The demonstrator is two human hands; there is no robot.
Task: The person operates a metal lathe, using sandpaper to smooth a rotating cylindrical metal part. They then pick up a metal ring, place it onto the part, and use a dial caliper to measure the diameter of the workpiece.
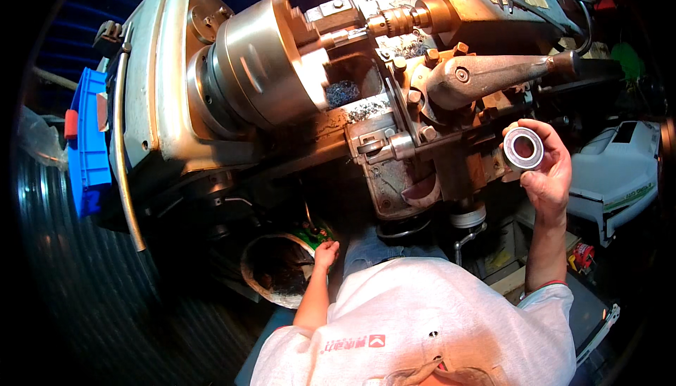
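My right hand (552,178) holds up a ball bearing (523,163), a round metal ring with a grey face and an open bore, pinched by its rim between thumb and fingers. It is beside a lathe's tool post (451,80) with a long handle. Down by the round bin (248,266), my left hand (326,254) is closed; what it grips, if anything, is hidden. Across the lathe, the large chuck (257,62) faces a drill chuck (391,23) in the tailstock (465,16). A bit reaches toward the large chuck's jaws, which look blurred.
Metal chips (343,94) lie on the lathe bed. A blue plastic bin (91,143) hangs at the headstock's left, near a long metal lever (123,161). A crank handle (468,238) juts out below the carriage. At right stands a white machine housing (620,168).
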